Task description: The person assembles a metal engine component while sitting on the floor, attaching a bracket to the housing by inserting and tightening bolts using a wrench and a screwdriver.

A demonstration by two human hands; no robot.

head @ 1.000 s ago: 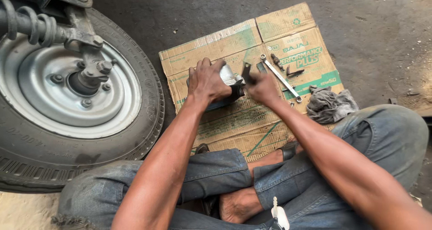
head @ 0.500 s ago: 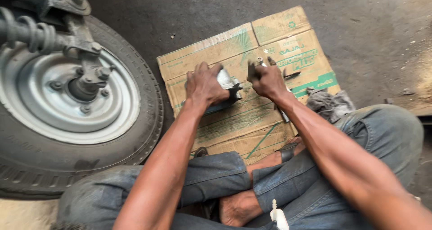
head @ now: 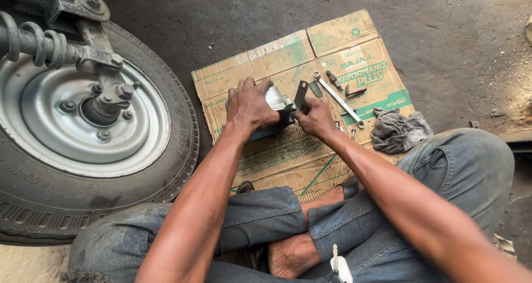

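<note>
A metal housing (head: 277,103), silvery and rounded, is seen resting on the flattened cardboard sheet (head: 266,155), near the sheet's middle. It is covered from above by the left hand (head: 249,107), whose fingers are curled down and clamped over its top. At the housing's right edge a dark flat bracket (head: 301,94) is stood upright, and it is pinched by the right hand (head: 316,117), fingers closed together on its lower part. Whether bracket and housing are joined cannot be told.

Further right on the cardboard, a long double-ended wrench (head: 338,99) is laid slantwise, with a few small bolts (head: 332,78) scattered just beside it. At the cardboard's right edge a crumpled grey rag (head: 396,130) is lying, partly off the sheet. Off the cardboard's left side, a wheel (head: 83,133) with a silver rim and black tyre is standing, a coil spring (head: 33,42) showing above its hub. Below the cardboard, crossed legs in worn jeans (head: 460,172) are seen.
</note>
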